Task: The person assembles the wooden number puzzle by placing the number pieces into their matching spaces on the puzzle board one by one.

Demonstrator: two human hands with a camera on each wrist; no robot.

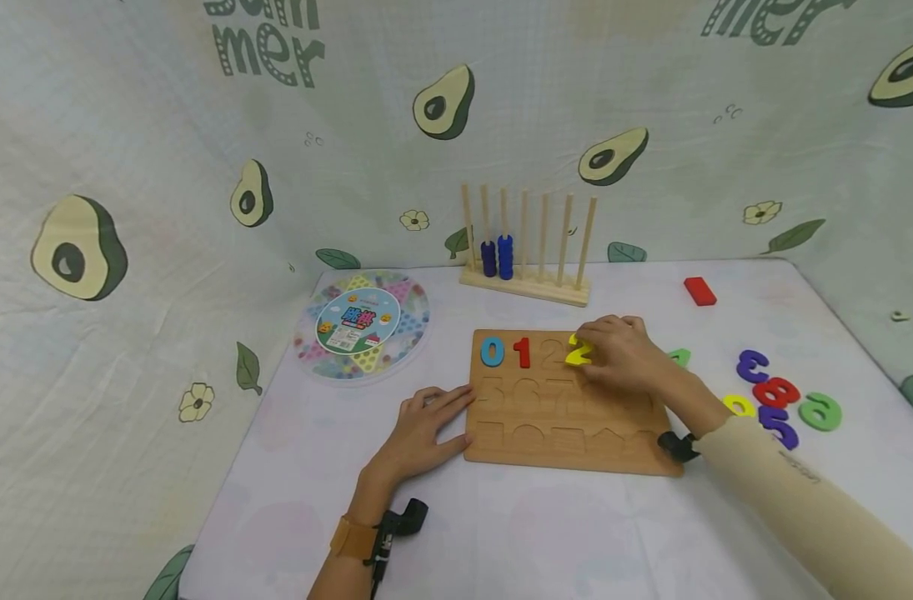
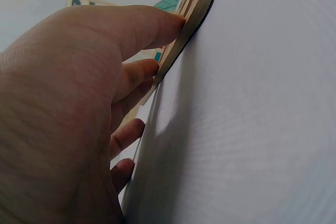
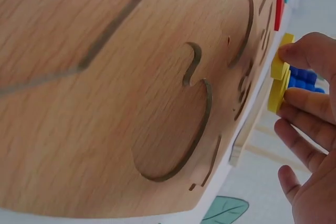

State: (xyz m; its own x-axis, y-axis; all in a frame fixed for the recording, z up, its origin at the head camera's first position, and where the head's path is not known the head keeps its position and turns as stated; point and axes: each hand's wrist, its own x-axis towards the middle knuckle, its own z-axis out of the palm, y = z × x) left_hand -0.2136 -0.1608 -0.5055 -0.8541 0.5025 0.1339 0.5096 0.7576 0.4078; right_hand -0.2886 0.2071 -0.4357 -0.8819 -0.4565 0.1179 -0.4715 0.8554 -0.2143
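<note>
- At twelve o'clock on the rectangular brown wooden board (image 1: 561, 417), my right hand (image 1: 623, 354) pinches the yellow 2-shaped piece (image 1: 578, 358) beside its recess (image 1: 552, 351); skewed entry might jam it.
- At nine o'clock, my left hand (image 1: 423, 433), fingers extended, touches the board; light pressure might allow sliding.

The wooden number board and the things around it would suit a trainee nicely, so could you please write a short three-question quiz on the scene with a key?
1. How many pegs of the wooden stand carry beads: A) one, B) two, C) five?
2. True or false: the red 8 lies off the number board.
3. Fill in: the yellow 2 is held by the ____ hand.

Key:
1. B, two.
2. True; it is to the board's right in the head view.
3. Right.
</note>
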